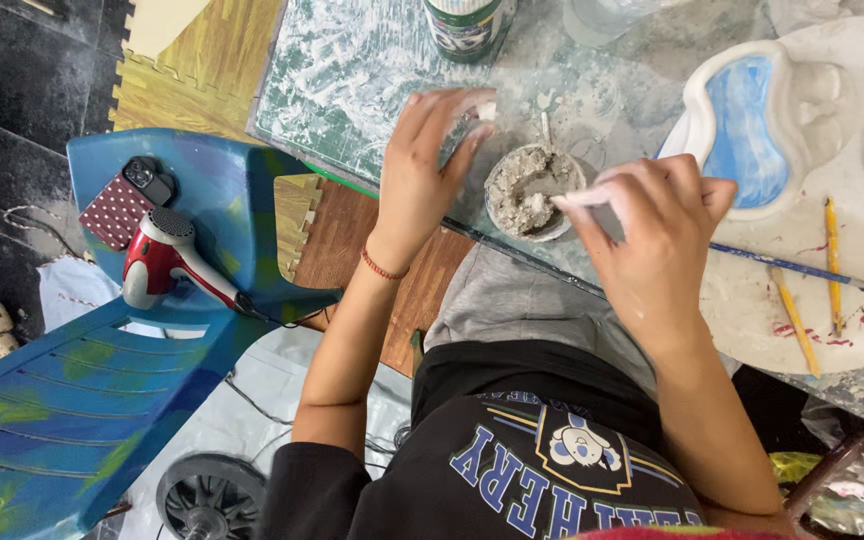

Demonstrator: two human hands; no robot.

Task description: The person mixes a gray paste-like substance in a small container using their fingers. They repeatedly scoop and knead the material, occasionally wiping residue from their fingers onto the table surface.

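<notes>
small cup (534, 190) of grey, lumpy paste sitting near the front edge of the glass surface (352, 70), between the two hands. left hand (430, 160) raised just left of the cup, fingertips pinched on a small white crumb. right hand (657, 235) curled shut around a white stick (580, 198), its tip dipped into the paste.

best kept slow: stir from the bottom, scrape the cup wall, break lumps against the side. probably wise to steady the cup with the free fingers, since so close to the edge. crumb best dropped in the middle, not on the rim.

white and blue moulded piece (742, 130) lying to the right, pencils (797, 320) and a thin brush (792, 266) beside it. red hair dryer (167, 255) and phone (132, 200) resting on a blue chair (72, 400) to the left.

green bottle (464, 25) cut off at the top. stick blurred; exact kind hard to tell. depth of paste hidden. lower grip of right hand out of sight.
</notes>
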